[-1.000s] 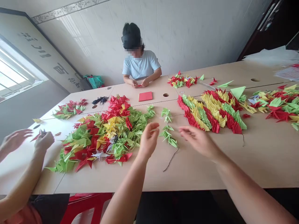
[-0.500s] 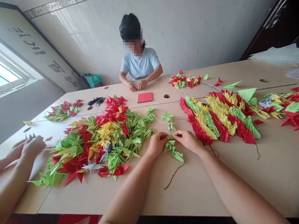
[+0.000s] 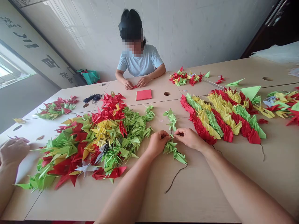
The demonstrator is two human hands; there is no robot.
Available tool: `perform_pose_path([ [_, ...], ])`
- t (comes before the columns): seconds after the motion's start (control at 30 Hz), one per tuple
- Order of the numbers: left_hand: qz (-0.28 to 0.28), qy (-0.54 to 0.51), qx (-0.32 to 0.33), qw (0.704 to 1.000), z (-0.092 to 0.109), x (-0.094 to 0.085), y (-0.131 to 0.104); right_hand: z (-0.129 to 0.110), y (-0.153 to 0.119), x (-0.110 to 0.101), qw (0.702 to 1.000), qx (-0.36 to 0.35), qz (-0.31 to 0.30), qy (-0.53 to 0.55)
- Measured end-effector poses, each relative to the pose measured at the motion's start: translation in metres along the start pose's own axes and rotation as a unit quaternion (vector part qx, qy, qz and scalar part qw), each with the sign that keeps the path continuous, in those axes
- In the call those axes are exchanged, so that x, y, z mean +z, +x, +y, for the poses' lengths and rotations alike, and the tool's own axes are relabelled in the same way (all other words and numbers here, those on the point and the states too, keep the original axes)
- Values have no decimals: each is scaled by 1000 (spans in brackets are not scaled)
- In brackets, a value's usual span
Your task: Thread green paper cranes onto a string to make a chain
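In the middle of the table my left hand (image 3: pixel 159 142) and my right hand (image 3: pixel 188 137) meet fingertip to fingertip over a dark string threaded with folded green paper cranes (image 3: pixel 172 120). Both hands are closed in a pinch at a small green piece on the string; the exact grip is partly hidden by the fingers. More green cranes (image 3: pixel 175 153) lie on the same string below the hands. The string's dark loose tail (image 3: pixel 175 178) curves over the table toward me.
A large heap of red, green and yellow cranes (image 3: pixel 77 146) lies to the left. Finished-looking rows of strung cranes (image 3: pixel 219 115) lie right. Across the table a person (image 3: pixel 140 63) folds red paper beside a red paper stack (image 3: pixel 144 95). Another person's hand (image 3: pixel 14 150) is far left.
The view has shifted slightly. My hands stay pinched at nearly the same spot on the string. The far-left person's hands moved farther left, partly out of view.
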State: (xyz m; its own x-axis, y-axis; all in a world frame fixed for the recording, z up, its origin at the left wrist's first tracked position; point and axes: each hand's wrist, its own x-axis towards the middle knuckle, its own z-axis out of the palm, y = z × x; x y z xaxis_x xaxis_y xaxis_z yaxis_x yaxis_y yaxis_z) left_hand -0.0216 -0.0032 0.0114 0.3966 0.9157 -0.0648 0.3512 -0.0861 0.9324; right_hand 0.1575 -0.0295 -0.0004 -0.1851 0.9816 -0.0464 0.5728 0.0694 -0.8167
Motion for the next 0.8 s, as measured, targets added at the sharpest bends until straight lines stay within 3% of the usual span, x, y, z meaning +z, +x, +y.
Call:
perform_pose_path([
  [0.23,1,-22,21,1000,-6,0,2,-2,1,-1,1000,7,18,8],
  [0.4,59,-3,21,998,0,-3,-1,-14,-6,-11,995,17,98,-11],
  [0.5,72,18,26,997,7,-9,-6,-24,-15,-19,998,10,68,-13],
  [0.6,20,21,26,999,10,-15,-11,-27,-20,-18,999,13,30,-20],
  [0.7,-42,14,16,999,7,-17,-14,-22,-19,-11,998,27,35,-35],
  [0.8,-58,2,14,998,3,-14,-13,-18,-14,-4,998,34,36,-42],
])
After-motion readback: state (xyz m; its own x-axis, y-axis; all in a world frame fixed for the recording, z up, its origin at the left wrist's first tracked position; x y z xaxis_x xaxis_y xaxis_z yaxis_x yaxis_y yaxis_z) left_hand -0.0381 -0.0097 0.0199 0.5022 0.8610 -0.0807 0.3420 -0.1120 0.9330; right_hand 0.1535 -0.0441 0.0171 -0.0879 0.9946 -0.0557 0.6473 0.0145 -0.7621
